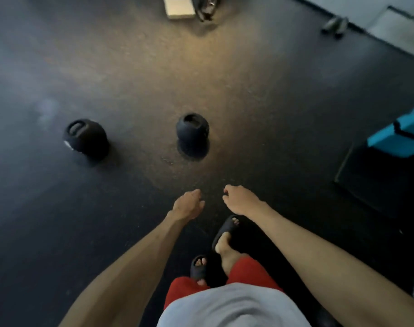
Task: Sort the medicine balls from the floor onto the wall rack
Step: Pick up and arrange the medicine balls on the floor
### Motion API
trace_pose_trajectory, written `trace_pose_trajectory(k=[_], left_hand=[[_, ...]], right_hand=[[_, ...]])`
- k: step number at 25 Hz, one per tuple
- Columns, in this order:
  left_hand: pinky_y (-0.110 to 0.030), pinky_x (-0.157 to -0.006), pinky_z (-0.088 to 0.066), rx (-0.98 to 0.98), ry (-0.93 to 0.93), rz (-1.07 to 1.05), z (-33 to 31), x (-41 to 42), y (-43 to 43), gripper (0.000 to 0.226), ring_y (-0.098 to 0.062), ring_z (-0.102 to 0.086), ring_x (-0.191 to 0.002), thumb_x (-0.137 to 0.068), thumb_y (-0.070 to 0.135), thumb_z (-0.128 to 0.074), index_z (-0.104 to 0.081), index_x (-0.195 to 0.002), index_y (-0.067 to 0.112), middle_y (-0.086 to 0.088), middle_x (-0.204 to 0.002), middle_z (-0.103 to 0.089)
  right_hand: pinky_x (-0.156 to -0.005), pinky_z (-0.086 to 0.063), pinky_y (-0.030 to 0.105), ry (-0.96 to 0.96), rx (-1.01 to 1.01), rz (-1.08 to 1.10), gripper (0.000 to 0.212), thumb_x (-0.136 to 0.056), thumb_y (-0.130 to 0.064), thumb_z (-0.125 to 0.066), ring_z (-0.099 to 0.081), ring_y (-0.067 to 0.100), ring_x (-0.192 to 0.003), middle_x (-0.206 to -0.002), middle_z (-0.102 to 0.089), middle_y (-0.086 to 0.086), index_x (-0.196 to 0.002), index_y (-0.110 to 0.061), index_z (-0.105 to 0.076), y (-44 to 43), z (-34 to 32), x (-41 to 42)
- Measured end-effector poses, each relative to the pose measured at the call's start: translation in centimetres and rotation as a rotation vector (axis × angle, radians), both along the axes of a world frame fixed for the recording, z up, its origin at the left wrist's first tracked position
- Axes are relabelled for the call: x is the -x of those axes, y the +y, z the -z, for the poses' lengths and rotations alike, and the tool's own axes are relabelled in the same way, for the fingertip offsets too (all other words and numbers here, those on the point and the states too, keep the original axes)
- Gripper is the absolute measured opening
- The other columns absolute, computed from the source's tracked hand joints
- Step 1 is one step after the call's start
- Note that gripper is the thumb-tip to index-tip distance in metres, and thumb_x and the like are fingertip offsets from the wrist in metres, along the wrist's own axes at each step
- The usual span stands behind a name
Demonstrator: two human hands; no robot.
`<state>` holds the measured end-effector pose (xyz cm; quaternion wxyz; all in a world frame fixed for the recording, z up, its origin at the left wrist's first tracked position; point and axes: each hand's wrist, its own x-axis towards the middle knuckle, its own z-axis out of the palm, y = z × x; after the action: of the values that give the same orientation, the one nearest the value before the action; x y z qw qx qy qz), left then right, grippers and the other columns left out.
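Observation:
Two black medicine balls lie on the dark rubber floor ahead of me. One ball [192, 128] sits near the centre, with a round recess on top. The other ball [85, 136] lies further left and shows a moulded handle. My left hand [188, 204] and my right hand [240, 199] reach forward side by side, below the centre ball and well short of it. Both hands hold nothing, with fingers loosely curled and apart. No wall rack shows in this view.
My feet in black slides [224, 232] stand under my arms. A turquoise block [398, 140] rests on a dark mat [375, 182] at the right. A pale flat box [178, 7] and black gear [206, 9] lie at the far top, small dumbbells [335, 24] by the wall.

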<state>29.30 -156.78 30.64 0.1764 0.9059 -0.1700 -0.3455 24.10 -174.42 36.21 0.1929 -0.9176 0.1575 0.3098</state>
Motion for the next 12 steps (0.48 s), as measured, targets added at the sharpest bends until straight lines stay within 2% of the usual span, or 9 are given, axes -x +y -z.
trace_pose_trajectory(k=[6, 12], left_hand=[[-0.04, -0.094, -0.052, -0.011, 0.024, -0.304, -1.5, -5.5, 8.2, 0.031, -0.029, -0.064, -0.111, -0.097, 0.035, -0.054, -0.06, -0.122, 0.017, -0.009, -0.123, -0.066], [-0.038, -0.094, -0.053, 0.003, -0.016, -0.551, -4.4, -13.9, 15.4, 0.027, -0.022, -0.065, -0.108, -0.099, 0.032, -0.056, -0.059, -0.122, 0.018, -0.005, -0.122, -0.067]], right_hand=[[-0.094, -0.051, 0.046, 0.011, 0.001, -0.28, 0.034, -0.101, -0.032, -0.044, -0.061, 0.03, -0.114, -0.126, -0.063, 0.011, -0.128, -0.015, -0.057, 7.3, 0.3, -10.6], [-0.089, -0.054, 0.044, -0.058, -0.024, -0.538, 0.031, -0.101, -0.033, -0.047, -0.065, 0.027, -0.106, -0.12, -0.066, 0.008, -0.126, -0.018, -0.058, 15.9, -0.6, -21.4]])
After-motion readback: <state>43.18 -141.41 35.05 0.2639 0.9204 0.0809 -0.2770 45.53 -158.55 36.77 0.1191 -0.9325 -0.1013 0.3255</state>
